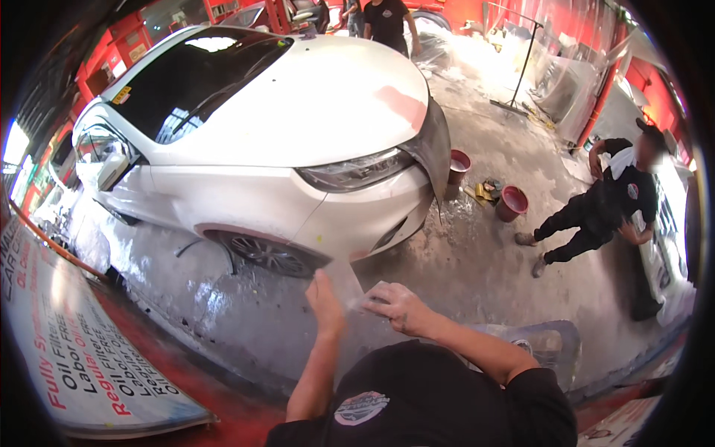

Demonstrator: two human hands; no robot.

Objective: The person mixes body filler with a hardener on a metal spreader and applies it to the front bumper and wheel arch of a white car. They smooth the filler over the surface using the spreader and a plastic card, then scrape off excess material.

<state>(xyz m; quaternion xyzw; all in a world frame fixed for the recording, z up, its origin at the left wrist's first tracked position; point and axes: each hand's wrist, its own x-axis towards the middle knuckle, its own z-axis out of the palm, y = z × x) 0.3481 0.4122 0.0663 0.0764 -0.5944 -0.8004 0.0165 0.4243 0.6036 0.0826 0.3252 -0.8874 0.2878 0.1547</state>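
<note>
In front of my chest, my left hand [325, 304] is closed on the edge of a pale, flat, stiff-looking sheet [344, 283]. My right hand [406, 310] sits just to the right with its fingers curled. A small greyish flat piece [375, 291] shows at those fingertips, close to the sheet's right edge; its kind is not clear. Beyond both hands stands a white car [253, 190], its front wheel [272, 253] and headlight [361, 170] nearest to me.
Two reddish buckets [512, 203] [459, 162] stand on the wet grey floor [477, 261] off the car's front corner. A person in black [611, 197] stands at the right, and another [387, 22] behind the car. A printed sign board [97, 350] lies at lower left. A black stand [525, 67] rises at the back.
</note>
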